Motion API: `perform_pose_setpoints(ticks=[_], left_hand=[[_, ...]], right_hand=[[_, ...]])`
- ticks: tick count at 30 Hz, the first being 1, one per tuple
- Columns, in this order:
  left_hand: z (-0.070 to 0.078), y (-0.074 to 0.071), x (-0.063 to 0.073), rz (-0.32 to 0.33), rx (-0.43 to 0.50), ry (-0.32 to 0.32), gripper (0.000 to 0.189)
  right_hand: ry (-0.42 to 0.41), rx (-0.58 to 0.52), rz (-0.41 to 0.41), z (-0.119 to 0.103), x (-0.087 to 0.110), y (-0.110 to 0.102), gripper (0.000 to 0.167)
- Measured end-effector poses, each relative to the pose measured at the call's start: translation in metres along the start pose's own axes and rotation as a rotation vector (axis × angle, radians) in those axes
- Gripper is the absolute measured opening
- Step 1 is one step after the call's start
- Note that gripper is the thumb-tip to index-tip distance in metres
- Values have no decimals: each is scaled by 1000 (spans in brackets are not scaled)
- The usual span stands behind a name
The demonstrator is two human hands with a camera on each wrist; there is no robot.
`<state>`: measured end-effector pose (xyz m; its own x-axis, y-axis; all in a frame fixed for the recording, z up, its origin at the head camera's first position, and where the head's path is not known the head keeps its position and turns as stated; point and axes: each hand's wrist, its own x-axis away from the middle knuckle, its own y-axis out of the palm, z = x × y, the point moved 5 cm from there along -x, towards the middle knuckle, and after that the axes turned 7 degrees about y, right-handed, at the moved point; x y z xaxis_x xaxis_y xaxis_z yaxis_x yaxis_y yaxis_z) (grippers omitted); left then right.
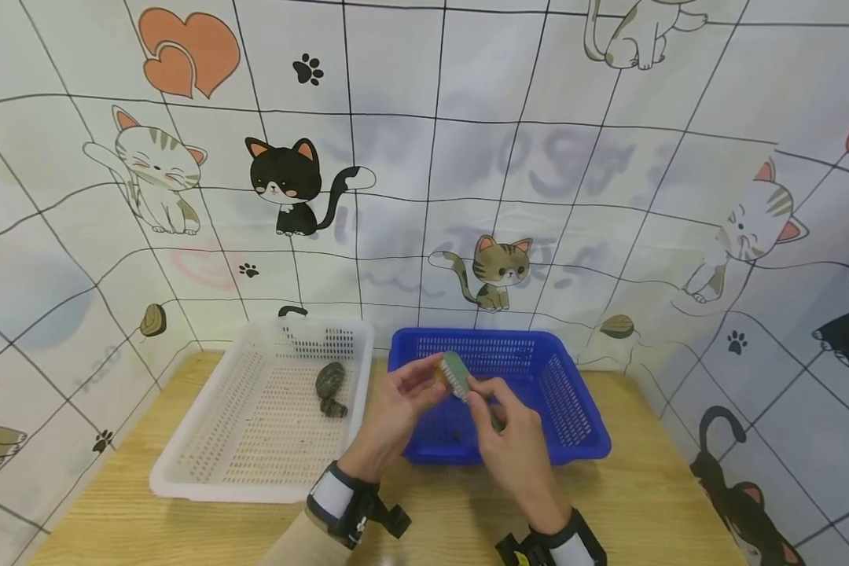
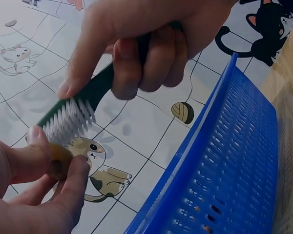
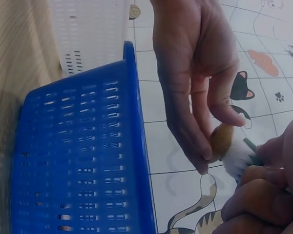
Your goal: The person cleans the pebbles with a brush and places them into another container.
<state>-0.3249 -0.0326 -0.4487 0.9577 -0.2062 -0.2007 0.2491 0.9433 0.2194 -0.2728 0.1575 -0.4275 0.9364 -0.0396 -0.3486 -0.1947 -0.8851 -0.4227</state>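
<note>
My right hand (image 1: 509, 432) grips the handle of a green brush (image 1: 456, 373) with white bristles (image 2: 68, 122). The thumb and fingers of my left hand (image 1: 399, 397) pinch a small, rounded, yellow-brown object (image 2: 60, 161) that looks like a shell. In the left wrist view, the bristles lie right against its upper side. The right wrist view shows the same shell-like object (image 3: 221, 141) between the left fingertips, next to the bristles. Both hands are raised over the front left part of a blue basket (image 1: 600, 450).
To the left stands a white basket (image 1: 177, 464) with two dark, striped shell-like pieces (image 1: 331, 380) near its right side. A few small dark bits lie in the blue basket. Both baskets rest on a wooden table (image 1: 651, 487), with cat-patterned sheeting (image 1: 396, 157) behind and beside it.
</note>
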Motion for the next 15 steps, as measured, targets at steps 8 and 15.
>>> perform_pose_setpoints(ticks=[8, 15], left_hand=[[0, 4, 1, -24, 35, -13, 50], [5, -2, -1, 52, 31, 4, 52]], right_hand=[[52, 58, 51, 8, -8, -5, 20], [28, 68, 44, 4, -5, -4, 16]])
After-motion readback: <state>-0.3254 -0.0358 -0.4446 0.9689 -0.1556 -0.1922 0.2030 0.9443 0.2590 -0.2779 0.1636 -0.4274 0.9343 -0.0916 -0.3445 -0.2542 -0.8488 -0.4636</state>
